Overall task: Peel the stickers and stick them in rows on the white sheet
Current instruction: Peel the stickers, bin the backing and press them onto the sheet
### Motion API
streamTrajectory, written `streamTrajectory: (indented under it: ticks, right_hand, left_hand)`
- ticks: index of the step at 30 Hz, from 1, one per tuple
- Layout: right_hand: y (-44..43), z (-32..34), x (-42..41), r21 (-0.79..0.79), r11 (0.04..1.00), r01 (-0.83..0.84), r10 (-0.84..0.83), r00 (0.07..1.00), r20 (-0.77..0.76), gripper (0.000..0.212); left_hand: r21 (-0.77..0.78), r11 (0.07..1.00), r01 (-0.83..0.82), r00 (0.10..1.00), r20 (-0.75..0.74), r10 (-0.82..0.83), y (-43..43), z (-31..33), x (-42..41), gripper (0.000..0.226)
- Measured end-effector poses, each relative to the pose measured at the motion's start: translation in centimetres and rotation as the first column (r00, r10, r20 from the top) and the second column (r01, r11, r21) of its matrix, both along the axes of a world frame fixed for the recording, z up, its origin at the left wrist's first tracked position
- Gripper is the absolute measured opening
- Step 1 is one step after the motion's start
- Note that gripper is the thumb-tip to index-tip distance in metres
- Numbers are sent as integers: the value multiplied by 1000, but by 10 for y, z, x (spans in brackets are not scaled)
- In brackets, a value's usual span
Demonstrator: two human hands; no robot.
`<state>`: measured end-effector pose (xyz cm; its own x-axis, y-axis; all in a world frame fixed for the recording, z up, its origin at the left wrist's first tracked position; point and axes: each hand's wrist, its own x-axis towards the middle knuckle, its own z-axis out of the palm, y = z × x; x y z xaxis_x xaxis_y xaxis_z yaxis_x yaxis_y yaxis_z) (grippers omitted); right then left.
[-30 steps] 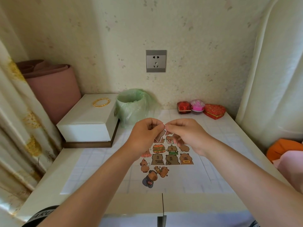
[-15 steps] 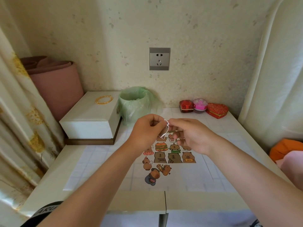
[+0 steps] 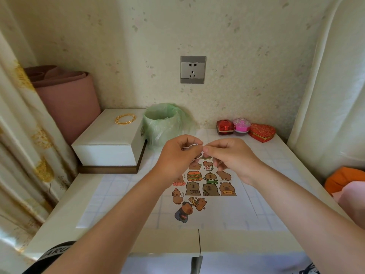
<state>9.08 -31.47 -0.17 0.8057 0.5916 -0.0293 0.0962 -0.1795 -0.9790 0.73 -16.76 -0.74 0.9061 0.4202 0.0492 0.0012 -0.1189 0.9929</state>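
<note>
Nearest you, the white sheet (image 3: 122,202) lies inside the table's (image 3: 59,214) front edge, with bare grid at 9 and 3 o'clock of the stuck capybara stickers (image 3: 203,186), one reading "Hello". Over their 12 o'clock end your left hand (image 3: 177,155) and right hand (image 3: 231,157) meet fingertip to fingertip, both pinching one white-edged sticker (image 3: 195,145).

Noted matt gridded paper in white sheet (image 3: 122,204); crinkled translucent plastic in bin liner (image 3: 164,123); smooth matt finish on white box (image 3: 110,139); brushed metal look on socket plate (image 3: 193,69).
</note>
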Motion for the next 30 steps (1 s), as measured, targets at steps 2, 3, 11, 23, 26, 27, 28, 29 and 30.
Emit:
streamTrajectory:
  ticks: [2,3,11,23,26,27,28,29,30]
  right_hand:
    - [0,0,0,22,1000,-2,3,999,-36,9]
    - [0,0,0,21,1000,-3,4,999,-41,9]
    - [1,0,2,5,998,56,-56,998,15,11]
    - [3,1,4,120,992,-47,63,990,-129,16]
    - [2,-1,4,115,992,-52,68,988,-141,14]
    - [1,0,4,112,993,-47,60,991,-122,14]
    - [1,0,3,110,993,-38,49,994,-93,14]
    - [1,0,3,106,994,-30,36,998,-57,13]
    - [1,0,2,98,995,-22,24,1000,-17,13]
  left_hand:
    - [-17,1000,-10,1000,13,10,0,0,0,11]
    - [-26,1000,-17,1000,16,17,0,0,0,12]
    - [-115,992,47,998,-26,-50,-2,2,-1,14]
    - [-51,998,39,999,-17,-40,3,6,0,12]
    - [-46,997,67,997,-22,-68,3,6,-1,12]
    - [-44,997,69,997,-23,-70,3,6,-1,12]
    - [-42,997,67,997,-24,-68,3,6,-2,11]
    - [-41,997,62,998,-23,-63,3,7,-2,10]
    - [-40,998,57,998,-23,-58,3,6,-2,9]
